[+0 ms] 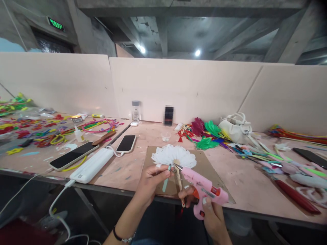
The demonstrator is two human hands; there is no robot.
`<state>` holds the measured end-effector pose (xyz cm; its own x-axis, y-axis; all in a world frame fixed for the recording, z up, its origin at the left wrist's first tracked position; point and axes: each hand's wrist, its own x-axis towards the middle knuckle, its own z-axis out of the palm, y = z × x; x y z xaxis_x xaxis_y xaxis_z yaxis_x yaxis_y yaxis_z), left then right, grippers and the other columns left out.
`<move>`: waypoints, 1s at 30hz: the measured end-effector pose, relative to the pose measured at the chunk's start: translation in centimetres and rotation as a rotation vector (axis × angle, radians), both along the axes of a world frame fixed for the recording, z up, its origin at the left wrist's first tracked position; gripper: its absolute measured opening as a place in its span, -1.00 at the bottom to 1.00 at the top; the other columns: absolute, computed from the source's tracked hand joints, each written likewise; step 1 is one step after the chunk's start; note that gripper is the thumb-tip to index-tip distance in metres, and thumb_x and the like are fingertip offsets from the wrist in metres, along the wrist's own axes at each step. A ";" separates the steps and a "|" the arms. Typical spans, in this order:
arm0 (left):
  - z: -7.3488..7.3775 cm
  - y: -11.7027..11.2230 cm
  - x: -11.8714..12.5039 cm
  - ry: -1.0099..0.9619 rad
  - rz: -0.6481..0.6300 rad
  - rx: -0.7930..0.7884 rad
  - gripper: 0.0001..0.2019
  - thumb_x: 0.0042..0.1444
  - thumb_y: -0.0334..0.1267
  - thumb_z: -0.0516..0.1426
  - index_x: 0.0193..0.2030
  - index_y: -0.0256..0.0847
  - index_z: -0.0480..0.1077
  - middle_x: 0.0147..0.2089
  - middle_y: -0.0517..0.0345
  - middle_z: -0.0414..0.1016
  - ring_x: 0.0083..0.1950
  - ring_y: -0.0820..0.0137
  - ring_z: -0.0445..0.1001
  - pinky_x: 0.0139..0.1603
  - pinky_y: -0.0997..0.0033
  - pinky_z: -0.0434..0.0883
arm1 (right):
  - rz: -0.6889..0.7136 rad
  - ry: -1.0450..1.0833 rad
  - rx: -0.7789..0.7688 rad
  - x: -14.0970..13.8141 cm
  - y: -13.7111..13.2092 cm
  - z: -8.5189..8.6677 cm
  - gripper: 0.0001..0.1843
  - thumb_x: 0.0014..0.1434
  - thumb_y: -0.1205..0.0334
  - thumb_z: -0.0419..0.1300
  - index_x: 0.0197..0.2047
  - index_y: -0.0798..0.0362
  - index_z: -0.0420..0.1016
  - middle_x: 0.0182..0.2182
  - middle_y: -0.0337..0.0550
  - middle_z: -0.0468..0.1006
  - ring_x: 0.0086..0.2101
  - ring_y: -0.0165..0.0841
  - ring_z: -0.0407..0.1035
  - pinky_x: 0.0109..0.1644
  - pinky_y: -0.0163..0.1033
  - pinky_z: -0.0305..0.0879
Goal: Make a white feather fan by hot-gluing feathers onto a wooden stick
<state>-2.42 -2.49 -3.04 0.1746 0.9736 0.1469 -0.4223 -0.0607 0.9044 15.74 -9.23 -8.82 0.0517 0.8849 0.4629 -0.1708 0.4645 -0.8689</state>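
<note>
Paint-flecked pink surface (127,170) runs along the near side. Fingers curled round its grip, the right hand (213,214) holds a pink glue gun (195,177), nozzle aimed up and leftward at the top of a wooden handle (179,182). Left hand (154,177), nearer the fan's base, pinches a pale green strip (165,183). Between both, the handle points away to the white fan (173,153), over brown board (214,173); beyond stand a clear bottle (136,110), pale partition (153,81) and concrete beams (161,34).

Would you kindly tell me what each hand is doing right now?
Left hand: closed, pinching a pale green strip.
Right hand: closed, holding a pink glue gun.
</note>
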 end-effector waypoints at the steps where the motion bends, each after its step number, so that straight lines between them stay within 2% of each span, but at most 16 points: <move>1: -0.1 0.0 0.0 -0.004 0.005 -0.007 -0.71 -0.23 -0.09 0.52 -0.35 -0.16 0.70 -0.33 0.07 0.71 -0.29 0.41 0.61 -0.20 0.53 0.44 | 0.001 -0.007 0.008 -0.1 0.0 0.1 -0.48 0.44 -0.16 0.01 -0.17 0.02 0.66 -0.30 -0.01 0.64 -0.41 -0.29 0.45 -0.31 -0.23 0.38; 3: -0.2 0.1 -0.1 -0.004 0.014 -0.012 -0.69 -0.22 -0.08 0.52 -0.33 -0.16 0.70 -0.33 0.06 0.71 -0.29 0.40 0.60 -0.22 0.53 0.43 | -0.002 -0.016 0.017 -0.2 -0.1 0.3 -0.46 0.44 -0.16 0.01 -0.22 0.04 0.65 -0.36 -0.02 0.62 -0.46 -0.32 0.40 -0.38 -0.25 0.32; 6: -0.4 0.2 -0.2 0.010 0.019 -0.012 -0.68 -0.21 -0.08 0.51 -0.32 -0.19 0.70 -0.35 0.04 0.70 -0.29 0.38 0.59 -0.25 0.51 0.41 | 0.010 0.001 0.005 -0.3 -0.2 0.6 -0.44 0.41 -0.21 0.03 -0.27 0.05 0.62 -0.41 -0.04 0.60 -0.60 -0.42 0.19 -0.56 -0.30 0.09; 8: -0.4 0.2 -0.3 0.022 0.015 -0.007 -0.68 -0.19 -0.07 0.51 -0.32 -0.20 0.70 -0.36 0.04 0.70 -0.30 0.38 0.58 -0.26 0.50 0.40 | 0.021 0.021 -0.017 -0.4 -0.3 0.6 -0.44 0.39 -0.24 0.04 -0.27 0.05 0.60 -0.43 -0.05 0.59 -0.66 -0.48 0.07 -0.60 -0.31 -0.08; 10: -0.4 0.1 -0.3 0.030 0.005 0.001 -0.69 -0.18 -0.08 0.50 -0.32 -0.19 0.70 -0.36 0.05 0.70 -0.31 0.39 0.56 -0.27 0.50 0.39 | 0.027 0.033 -0.042 -0.5 -0.4 0.6 -0.46 0.39 -0.23 0.05 -0.25 0.06 0.57 -0.44 -0.05 0.59 -0.68 -0.49 0.03 -0.60 -0.30 -0.16; 14: -0.3 0.0 -0.3 0.037 -0.022 0.019 -0.72 -0.15 -0.09 0.49 -0.32 -0.19 0.70 -0.36 0.06 0.69 -0.31 0.41 0.55 -0.23 0.51 0.40 | 0.023 0.010 -0.070 -0.4 -0.4 0.5 -0.45 0.36 -0.26 0.06 -0.27 0.08 0.54 -0.45 -0.03 0.57 -0.68 -0.48 0.04 -0.60 -0.29 -0.15; 19: -0.1 0.0 -0.3 0.012 -0.036 0.010 -0.73 -0.15 -0.11 0.50 -0.32 -0.19 0.70 -0.35 0.07 0.70 -0.29 0.40 0.57 -0.20 0.50 0.42 | 0.020 -0.006 -0.037 -0.2 -0.3 0.3 -0.44 0.39 -0.23 0.05 -0.33 0.08 0.54 -0.49 -0.05 0.54 -0.63 -0.44 0.15 -0.56 -0.28 -0.01; 26: -0.1 0.0 -0.3 -0.008 -0.043 0.015 -0.75 -0.16 -0.12 0.50 -0.34 -0.18 0.70 -0.38 0.10 0.68 -0.29 0.40 0.56 -0.18 0.50 0.41 | 0.036 -0.023 -0.006 -0.1 -0.1 0.0 -0.42 0.40 -0.21 0.03 -0.37 0.09 0.54 -0.48 -0.07 0.50 -0.56 -0.41 0.21 -0.50 -0.27 0.07; 30: 0.0 -0.2 -0.3 0.009 -0.043 0.018 -0.73 -0.15 -0.11 0.49 -0.33 -0.20 0.70 -0.38 0.08 0.67 -0.29 0.37 0.55 -0.17 0.47 0.41 | 0.036 -0.043 -0.005 -0.1 -0.1 0.1 -0.39 0.41 -0.24 0.01 -0.40 0.09 0.52 -0.50 -0.10 0.47 -0.59 -0.43 0.16 -0.51 -0.27 0.03</move>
<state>-2.76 -2.65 -3.01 0.2172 0.9625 0.1627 -0.4166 -0.0593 0.9071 15.63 -9.31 -8.72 0.0002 0.8880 0.4598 -0.1495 0.4547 -0.8780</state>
